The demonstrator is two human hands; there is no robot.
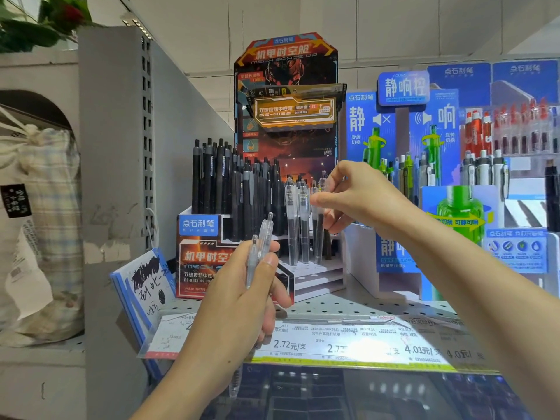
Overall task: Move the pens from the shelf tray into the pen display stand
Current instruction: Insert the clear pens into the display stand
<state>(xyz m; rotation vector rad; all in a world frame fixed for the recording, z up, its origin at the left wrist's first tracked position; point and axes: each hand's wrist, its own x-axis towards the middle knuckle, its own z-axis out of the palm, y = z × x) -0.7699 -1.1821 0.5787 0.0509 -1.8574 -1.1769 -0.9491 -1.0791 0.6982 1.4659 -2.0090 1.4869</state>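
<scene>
two clear pens (260, 248) stand bunched in the left hand (242, 295), gripped low on their barrels between thumb and curled fingers, clicker ends up and tilted slightly to the right. the right hand (348, 195) is up at the pen display stand (212, 262), thumb and forefinger pinching the top of another clear pen (318, 219) that stands near upright at the stand's right end, its tip down among the holes of the white stepped tier (315, 272). just left of it, two clear pens (297, 219) already stand in their holes; the rows behind are packed with black pens (230, 183).

the relation that matters: the pinched pen's long axis runs almost vertical, in line with the hole below it, so it looks nearly seated, though i cannot tell if its tip has bottomed out. the left hand's spare pens lie below and to the left of the right hand, close by, their tops pointing toward it. free holes show on the lower front steps, nearer the left hand. the shelf tray is not clearly in view.
</scene>
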